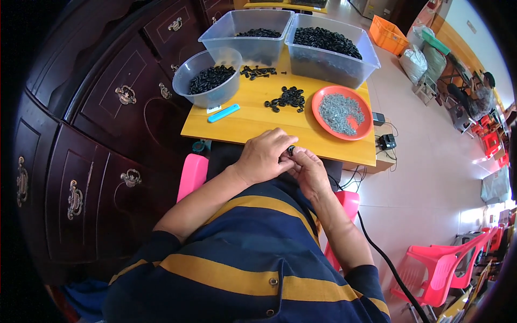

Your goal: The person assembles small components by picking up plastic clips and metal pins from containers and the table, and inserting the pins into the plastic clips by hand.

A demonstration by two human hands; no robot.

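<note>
Close to the table's front edge, my two hands meet at the fingertips. Between them shows a small black ring-like part, pinched by the thumb and fingers of my right hand. My left hand is closed against it, back of the hand upward, with its fingertips partly hidden. Beyond my hands lies a loose pile of small black round parts. To the right of that pile, an orange-red plate holds many small silvery metal pieces, perhaps screws or pins.
On the yellow table stand a round see-through tub and two rectangular bins, all with black parts. A blue-handled tool lies at the left. Dark drawers flank the left; pink chairs stand right.
</note>
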